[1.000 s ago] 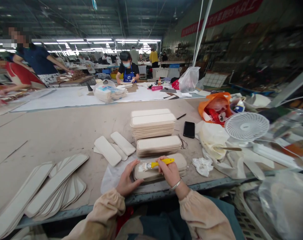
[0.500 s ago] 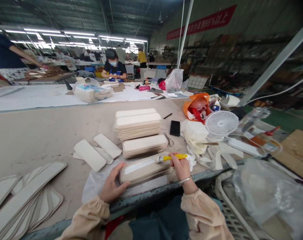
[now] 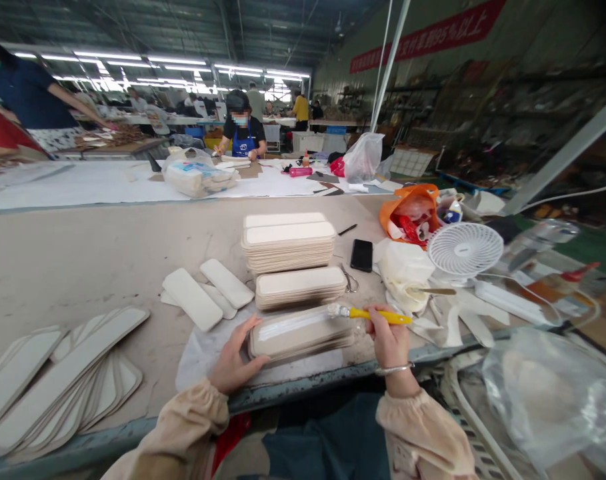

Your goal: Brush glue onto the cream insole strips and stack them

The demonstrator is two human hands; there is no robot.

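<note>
My right hand [image 3: 390,341] is closed round the yellow handle of a small brush [image 3: 367,313], its bristles resting at the right end of the top piece of a low stack of beige oblong boards [image 3: 303,333]. A wet glossy stripe runs along that top board. My left hand [image 3: 235,360] lies on the stack's left end with fingers pressed against it, holding it still. The stack sits on a white sheet [image 3: 203,353] at the table's near edge.
Two taller stacks of the same boards [image 3: 289,243] stand behind. Loose boards [image 3: 207,293] lie to the left, long fanned strips [image 3: 57,380] at far left. A black phone [image 3: 361,254], scissors [image 3: 350,280], a white fan [image 3: 465,250], an orange bag [image 3: 413,210] and rags lie right. Other people work at tables beyond.
The brush has swept from the left end of the top board to its right end, leaving a wet stripe. My left hand has stayed on the stack's left end.
</note>
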